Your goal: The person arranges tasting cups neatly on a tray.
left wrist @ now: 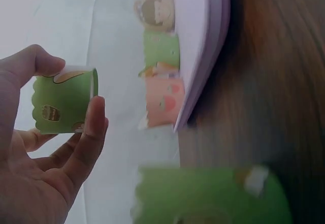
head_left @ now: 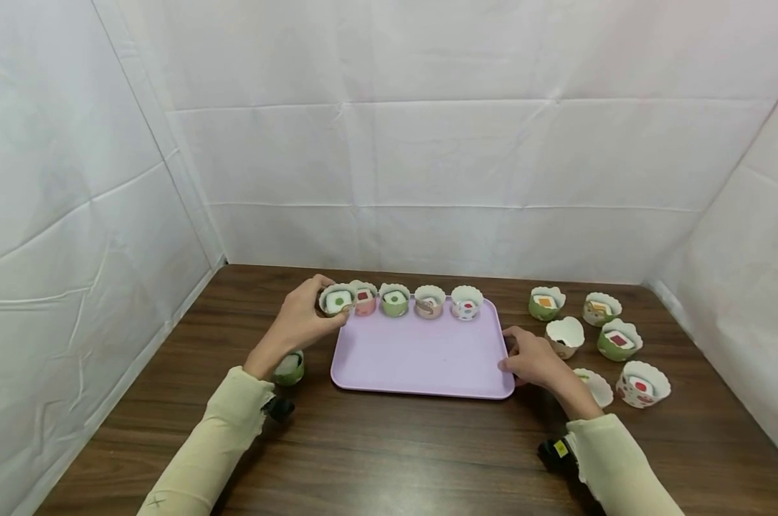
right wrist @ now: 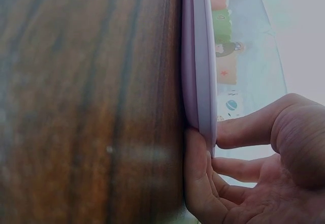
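My left hand (head_left: 305, 315) pinches a green paper baking cup (left wrist: 63, 102) between thumb and fingers, above the table at the tray's upper left corner. A white piece with a green dot (head_left: 337, 302) lies inside that cup. The lilac tray (head_left: 421, 358) lies on the table, and along its far edge stand several cups: a pink one (head_left: 366, 307), a green one (head_left: 395, 308), a beige-pink one (head_left: 429, 309) and a white patterned one (head_left: 466, 312). At the tray's right edge, my right hand (head_left: 535, 358) grips the rim, thumb above and fingers beneath.
Another green cup (head_left: 289, 370) stands left of the tray, partly behind my left wrist. Several more cups, among them a green one (head_left: 617, 342) and a white one with red marks (head_left: 642, 387), stand at the right. White sheeting (head_left: 440, 165) closes off the back and sides.
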`<state>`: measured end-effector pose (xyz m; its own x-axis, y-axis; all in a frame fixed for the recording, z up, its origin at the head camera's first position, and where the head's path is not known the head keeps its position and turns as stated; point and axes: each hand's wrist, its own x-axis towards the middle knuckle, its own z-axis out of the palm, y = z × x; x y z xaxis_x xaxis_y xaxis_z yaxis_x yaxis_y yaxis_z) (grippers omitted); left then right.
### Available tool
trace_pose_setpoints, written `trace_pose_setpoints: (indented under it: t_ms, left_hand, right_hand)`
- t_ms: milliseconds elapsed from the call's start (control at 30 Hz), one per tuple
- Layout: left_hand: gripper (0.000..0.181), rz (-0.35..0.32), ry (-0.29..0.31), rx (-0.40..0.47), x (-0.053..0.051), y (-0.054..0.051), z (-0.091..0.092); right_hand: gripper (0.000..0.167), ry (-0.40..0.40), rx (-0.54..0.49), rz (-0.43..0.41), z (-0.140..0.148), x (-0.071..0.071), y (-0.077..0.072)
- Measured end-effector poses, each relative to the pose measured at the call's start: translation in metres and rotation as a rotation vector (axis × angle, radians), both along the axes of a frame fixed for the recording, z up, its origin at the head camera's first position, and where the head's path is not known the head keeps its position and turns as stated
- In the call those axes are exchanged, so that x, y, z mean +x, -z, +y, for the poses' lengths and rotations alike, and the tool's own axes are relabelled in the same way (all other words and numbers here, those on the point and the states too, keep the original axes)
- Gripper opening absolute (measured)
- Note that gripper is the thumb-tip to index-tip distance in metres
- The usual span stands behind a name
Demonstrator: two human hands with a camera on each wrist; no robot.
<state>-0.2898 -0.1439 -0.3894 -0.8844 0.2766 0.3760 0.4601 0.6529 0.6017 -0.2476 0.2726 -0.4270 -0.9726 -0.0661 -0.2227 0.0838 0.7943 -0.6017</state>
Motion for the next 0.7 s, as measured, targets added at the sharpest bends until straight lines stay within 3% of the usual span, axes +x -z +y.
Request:
trace_pose_setpoints:
  t_ms: [233,700]
  left_hand:
    - [0.049,-0.056,0.015,-0.041,0.000,0.006,0.018]
    - [0.052,-0.112,0.025,-0.171,-0.002,0.024,0.028]
  right_hand:
    - [0.070,0.003,0.002,0.009,-0.001,0.001,0.000]
    - [0.070,0.010,0.021,0.000,0.000,0.000,0.002]
